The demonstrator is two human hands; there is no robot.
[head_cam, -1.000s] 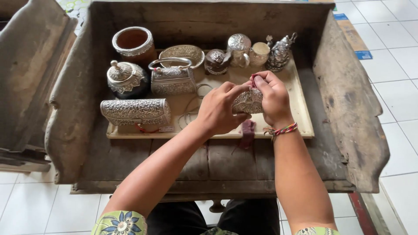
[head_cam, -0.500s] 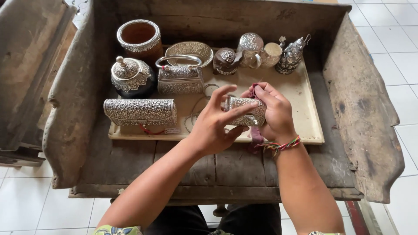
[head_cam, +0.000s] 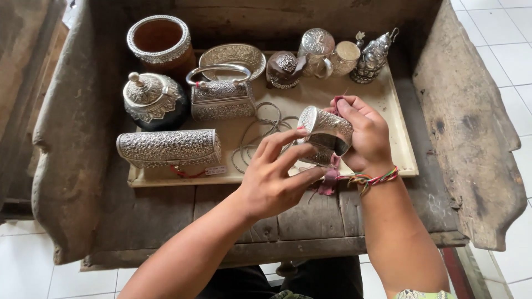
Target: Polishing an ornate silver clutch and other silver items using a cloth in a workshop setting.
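Your right hand [head_cam: 363,135] now grips a small embossed silver box [head_cam: 326,134] from its right side, fingers closed around its body, while your left hand [head_cam: 277,174] touches its near side with thumb and fingertips, the index finger raised along its end. Compared with a moment ago, the left fingers have spread wider and lifted off part of the box, so more of its rounded, patterned end shows. The box has tipped, its end turned toward the left.

The silver box is oblong, covered in fine raised ornament, and held in the air just above the front edge of a cream tray [head_cam: 400,133]. A dark red cloth strip [head_cam: 331,177] hangs beneath it, and a woven multicoloured bracelet [head_cam: 377,180] circles your right wrist.

On the tray, left of your hands, lies a long embossed silver clutch [head_cam: 169,147]. Behind it stand a lidded round silver jar [head_cam: 149,99], a silver handbag with an arched handle [head_cam: 221,97], a wood-lined silver-rimmed cup [head_cam: 160,41] and a shallow oval silver dish [head_cam: 233,56]. Thin wire bangles [head_cam: 260,130] lie loose just beside your left fingers. Further back stand a dark domed box [head_cam: 284,69], a silver cup [head_cam: 317,50] and an ornate bird-shaped vessel [head_cam: 372,55]. Everything sits inside a worn wooden trough [head_cam: 471,138].
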